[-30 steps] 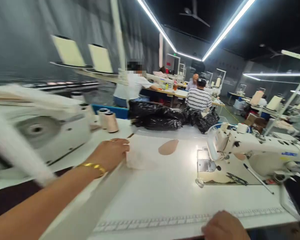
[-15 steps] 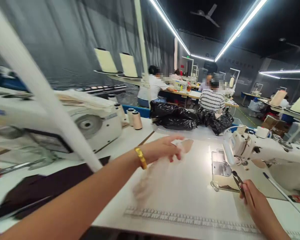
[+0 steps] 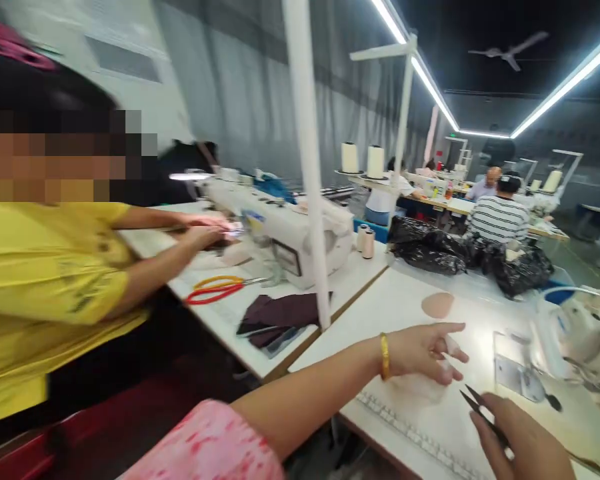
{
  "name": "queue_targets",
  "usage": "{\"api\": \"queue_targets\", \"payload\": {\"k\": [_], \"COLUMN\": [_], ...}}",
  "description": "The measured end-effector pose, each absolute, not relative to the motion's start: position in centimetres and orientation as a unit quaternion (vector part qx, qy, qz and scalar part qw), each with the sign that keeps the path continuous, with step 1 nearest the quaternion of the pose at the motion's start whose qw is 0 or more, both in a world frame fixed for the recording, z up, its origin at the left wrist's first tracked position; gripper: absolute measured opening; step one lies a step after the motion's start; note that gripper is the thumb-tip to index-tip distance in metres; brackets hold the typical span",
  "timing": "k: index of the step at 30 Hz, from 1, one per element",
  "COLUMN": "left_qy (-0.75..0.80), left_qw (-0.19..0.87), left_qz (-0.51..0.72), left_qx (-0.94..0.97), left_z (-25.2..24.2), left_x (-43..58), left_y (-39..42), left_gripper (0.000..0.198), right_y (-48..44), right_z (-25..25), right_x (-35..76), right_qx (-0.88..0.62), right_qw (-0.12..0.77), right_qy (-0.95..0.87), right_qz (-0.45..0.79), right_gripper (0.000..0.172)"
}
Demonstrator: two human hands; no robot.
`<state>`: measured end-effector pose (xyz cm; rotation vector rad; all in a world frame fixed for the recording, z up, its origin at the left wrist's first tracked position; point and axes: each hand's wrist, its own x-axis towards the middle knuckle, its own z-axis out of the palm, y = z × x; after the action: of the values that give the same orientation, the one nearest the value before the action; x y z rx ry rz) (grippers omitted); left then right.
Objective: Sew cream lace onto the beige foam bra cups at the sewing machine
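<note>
My left hand (image 3: 427, 352), with a gold bracelet at the wrist, hovers over the white table (image 3: 380, 313). Its fingers are apart, and whitish wraps show on some of them. Below it lies pale fabric (image 3: 420, 388), partly hidden by the hand. Beyond the fingers a skin-coloured oval piece (image 3: 437, 305) lies flat. My right hand (image 3: 523, 433) grips small dark thread snips (image 3: 485, 415), their tips pointing up and left toward my left hand. The sewing machine (image 3: 580, 330) stands to the right, its metal plate (image 3: 515, 373) beyond the snips.
At left a person in yellow (image 3: 45, 287) works at another machine (image 3: 300, 233). Red and orange scissors (image 3: 220, 288) and dark cloth (image 3: 280, 313) lie on that table. A white pole (image 3: 307, 160) rises between. Black bags (image 3: 430, 247) sit at the back; a ruler strip (image 3: 415, 433) lines the front.
The view has swung left, bringing the person in yellow into sight. My hands are now closer together. The snips have moved away from the machine, and the oval piece lies clear of my left hand.
</note>
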<state>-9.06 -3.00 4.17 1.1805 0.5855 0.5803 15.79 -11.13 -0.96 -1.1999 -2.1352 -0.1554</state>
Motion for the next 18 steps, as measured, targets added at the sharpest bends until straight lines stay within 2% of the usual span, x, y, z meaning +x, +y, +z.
{"api": "queue_targets", "payload": {"k": [3, 8, 13, 16, 18], "left_qy": [0.263, 0.257, 0.274, 0.304, 0.381], "left_qw": [0.751, 0.750, 0.706, 0.603, 0.418], "left_qz": [0.253, 0.232, 0.196, 0.128, 0.114], "left_qx": [0.551, 0.564, 0.623, 0.727, 0.817], "left_z": [4.7, 4.3, 4.0, 5.8, 7.9], "left_x": [-9.7, -9.4, -8.7, -10.7, -13.3], "left_y": [-3.0, -3.0, -3.3, -2.5, -1.6], "left_gripper": [0.123, 0.124, 0.130, 0.114, 0.090], "right_y": [-11.9, -10.6, -10.2, -10.6, -11.3], "right_z": [0.8, 1.7, 2.5, 2.3, 1.4], "right_x": [14.0, 11.9, 11.4, 13.2, 15.9], "right_qx": [-0.430, -0.446, -0.403, -0.414, -0.456], "right_qw": [0.308, 0.342, 0.321, 0.325, 0.325], "right_qy": [-0.837, -0.790, -0.816, -0.828, -0.814], "right_qz": [-0.142, -0.246, -0.263, -0.194, -0.152], "right_gripper": [0.020, 0.032, 0.026, 0.025, 0.024]}}
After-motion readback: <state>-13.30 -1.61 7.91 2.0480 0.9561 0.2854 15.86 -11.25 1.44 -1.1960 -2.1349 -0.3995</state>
